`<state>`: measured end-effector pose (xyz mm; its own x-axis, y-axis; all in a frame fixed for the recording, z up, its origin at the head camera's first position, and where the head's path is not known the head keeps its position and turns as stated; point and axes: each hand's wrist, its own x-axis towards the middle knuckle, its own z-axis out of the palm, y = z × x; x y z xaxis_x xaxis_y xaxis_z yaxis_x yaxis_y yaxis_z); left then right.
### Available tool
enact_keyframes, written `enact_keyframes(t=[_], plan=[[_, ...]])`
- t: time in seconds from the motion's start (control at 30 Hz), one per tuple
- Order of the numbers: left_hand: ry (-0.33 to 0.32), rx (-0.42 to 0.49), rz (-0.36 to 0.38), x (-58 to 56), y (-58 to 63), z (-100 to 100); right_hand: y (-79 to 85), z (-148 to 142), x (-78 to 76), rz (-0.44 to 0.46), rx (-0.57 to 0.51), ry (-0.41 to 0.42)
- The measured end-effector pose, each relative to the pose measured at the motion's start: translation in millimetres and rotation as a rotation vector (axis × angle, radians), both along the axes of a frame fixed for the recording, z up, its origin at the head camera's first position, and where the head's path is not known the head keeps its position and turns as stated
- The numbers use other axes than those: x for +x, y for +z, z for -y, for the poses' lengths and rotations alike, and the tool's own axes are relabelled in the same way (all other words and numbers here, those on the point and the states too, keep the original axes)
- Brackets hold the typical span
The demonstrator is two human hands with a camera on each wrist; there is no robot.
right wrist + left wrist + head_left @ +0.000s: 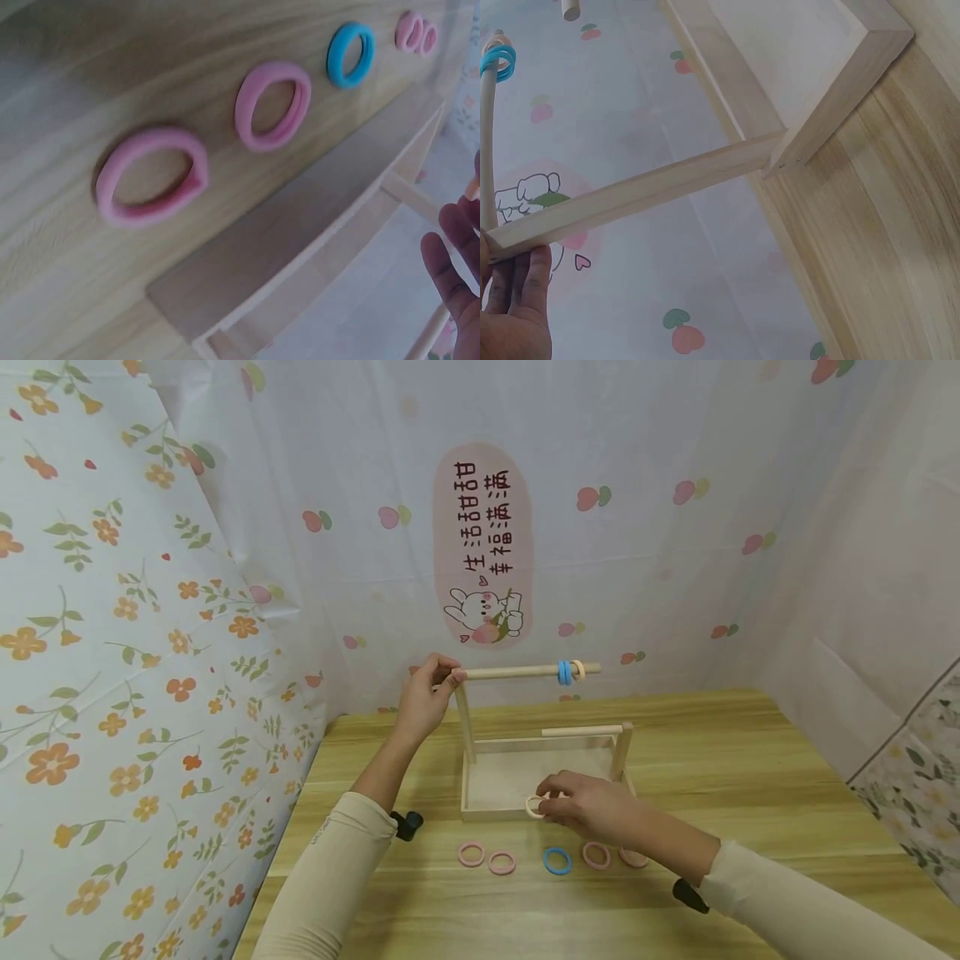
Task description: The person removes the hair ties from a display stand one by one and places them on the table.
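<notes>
A wooden stand with a tray base rests on the table. My left hand grips the top of its tall post, where the upper rod joins. Blue hair ties and a pale orange hair tie hang near that rod's free end. In front of the tray, my right hand pinches a pale hair tie between thumb and fingers. On the table below it lie a blue hair tie and several pink hair ties, one partly hidden by the right hand in the head view.
A shorter post with a lower rod stands at the tray's right end. Behind the table hangs a printed cloth, with a flowered cloth at the left. Black devices sit by both wrists.
</notes>
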<state>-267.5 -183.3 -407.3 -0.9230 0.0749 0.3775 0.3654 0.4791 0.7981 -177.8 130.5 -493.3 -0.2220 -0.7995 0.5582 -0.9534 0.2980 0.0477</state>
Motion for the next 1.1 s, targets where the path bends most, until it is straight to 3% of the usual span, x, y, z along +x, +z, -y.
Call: enact_keyframes(t=[0.27, 0.57, 0.77, 0.9, 1.03, 1.1], plan=[[0.014, -0.024, 0.026, 0.3, -0.7, 0.5, -9.8, 11.8, 10.2, 0.096, 0.014, 0.028], [0.065, -0.143, -0.066, -3.4, 4.0, 2.7, -13.2, 18.8, 13.0, 0.164, 0.066, 0.022], [0.061, -0.212, -0.110, -5.1, 5.1, 3.6, -11.9, 27.3, 17.1, 0.249, 0.103, 0.058], [0.056, -0.236, -0.133, -5.8, 3.6, 4.1, -13.8, 37.7, 19.6, 0.189, 0.131, 0.078], [0.051, -0.232, -0.114, -6.2, 3.2, 4.9, -20.5, 50.6, 22.8, 0.084, 0.125, 0.099], [0.047, -0.227, -0.093, -5.6, 3.4, 5.4, -23.7, 57.1, 25.2, 0.075, 0.109, 0.112]])
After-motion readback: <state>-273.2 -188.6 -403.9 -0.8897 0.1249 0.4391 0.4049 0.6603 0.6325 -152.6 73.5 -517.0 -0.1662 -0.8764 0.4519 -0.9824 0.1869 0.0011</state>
